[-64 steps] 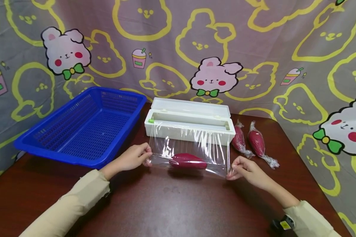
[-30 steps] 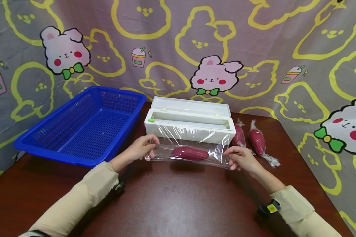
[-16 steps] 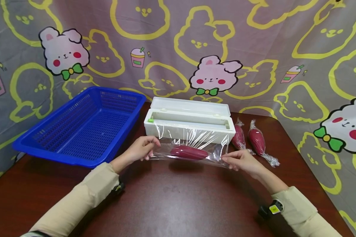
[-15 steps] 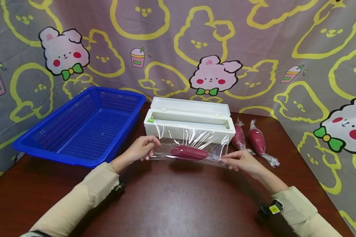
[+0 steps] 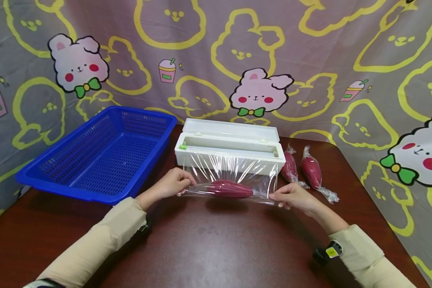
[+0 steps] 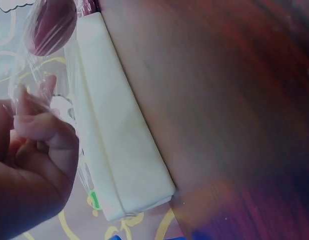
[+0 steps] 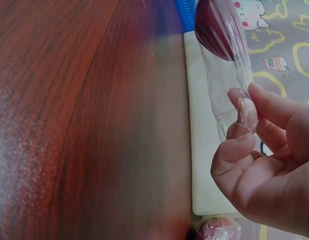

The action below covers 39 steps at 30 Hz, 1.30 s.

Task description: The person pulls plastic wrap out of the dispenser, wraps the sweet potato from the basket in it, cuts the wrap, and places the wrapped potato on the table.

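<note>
A dark red, oblong thing like a sweet potato [image 5: 230, 189] hangs in clear plastic wrap [image 5: 263, 184] over the table. The wrap runs back to the white cling film dispenser [image 5: 230, 161], whose lid stands raised. At the left end my left hand [image 5: 173, 183] pinches the wrap, bunched into a narrow strand toward the red thing. My right hand [image 5: 296, 196] pinches the wrap's right end between thumb and fingers, where it is wider and looser. In the right wrist view, wrap clings over a fingertip of the right hand [image 7: 267, 150].
A blue perforated basket [image 5: 137, 188] stands at the left. Two similar red things, one wrapped with twisted ends [image 5: 312, 172] and another beside it [image 5: 290, 167], lie right of the dispenser. A patterned cloth [image 5: 201, 48] hangs behind the brown table [image 5: 216, 248].
Both hands first went up toward the dispenser, carrying the red thing in the wrap. Since half a second ago the left hand has drawn its end of the wrap into a tighter strand.
</note>
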Each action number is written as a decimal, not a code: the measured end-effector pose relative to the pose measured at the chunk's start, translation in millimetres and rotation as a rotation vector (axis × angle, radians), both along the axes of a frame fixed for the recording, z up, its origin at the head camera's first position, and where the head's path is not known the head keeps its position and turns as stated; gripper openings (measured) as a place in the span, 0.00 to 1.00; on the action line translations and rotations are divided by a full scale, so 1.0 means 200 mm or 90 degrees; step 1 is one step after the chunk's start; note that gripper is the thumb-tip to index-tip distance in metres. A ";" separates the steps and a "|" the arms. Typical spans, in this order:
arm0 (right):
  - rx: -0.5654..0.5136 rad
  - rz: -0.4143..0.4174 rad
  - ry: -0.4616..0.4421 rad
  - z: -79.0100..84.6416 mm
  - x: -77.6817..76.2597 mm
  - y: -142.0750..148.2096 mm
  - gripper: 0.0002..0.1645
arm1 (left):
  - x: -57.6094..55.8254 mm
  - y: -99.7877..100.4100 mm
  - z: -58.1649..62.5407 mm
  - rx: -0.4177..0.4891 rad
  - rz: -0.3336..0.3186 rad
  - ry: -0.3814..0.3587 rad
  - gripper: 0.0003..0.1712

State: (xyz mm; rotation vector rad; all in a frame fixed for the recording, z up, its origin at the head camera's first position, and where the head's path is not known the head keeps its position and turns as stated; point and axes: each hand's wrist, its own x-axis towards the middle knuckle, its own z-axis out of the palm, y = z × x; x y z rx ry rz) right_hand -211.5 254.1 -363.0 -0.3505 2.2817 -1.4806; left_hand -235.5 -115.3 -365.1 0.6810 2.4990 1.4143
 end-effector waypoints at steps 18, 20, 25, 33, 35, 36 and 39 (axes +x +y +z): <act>0.005 0.069 -0.036 0.00 -0.03 0.00 0.18 | -0.02 -0.01 -0.01 0.040 -0.101 -0.011 0.15; 0.007 0.073 -0.047 0.01 -0.03 0.00 0.18 | -0.02 -0.01 -0.01 0.050 -0.087 -0.006 0.16; 0.004 0.083 -0.075 0.01 -0.04 0.00 0.18 | -0.02 -0.01 -0.01 0.041 -0.076 -0.007 0.18; 0.006 0.099 -0.080 0.02 -0.05 0.01 0.15 | -0.01 -0.01 0.00 0.012 -0.105 -0.008 0.15; 0.011 0.095 -0.081 0.02 -0.06 0.01 0.14 | -0.01 -0.02 0.00 -0.012 -0.126 0.016 0.13; 0.013 0.094 -0.079 0.02 -0.06 0.01 0.14 | -0.02 -0.02 0.00 -0.026 -0.138 0.036 0.12; 0.016 0.108 -0.062 0.03 -0.07 0.01 0.17 | -0.03 -0.02 0.00 -0.092 -0.167 0.128 0.12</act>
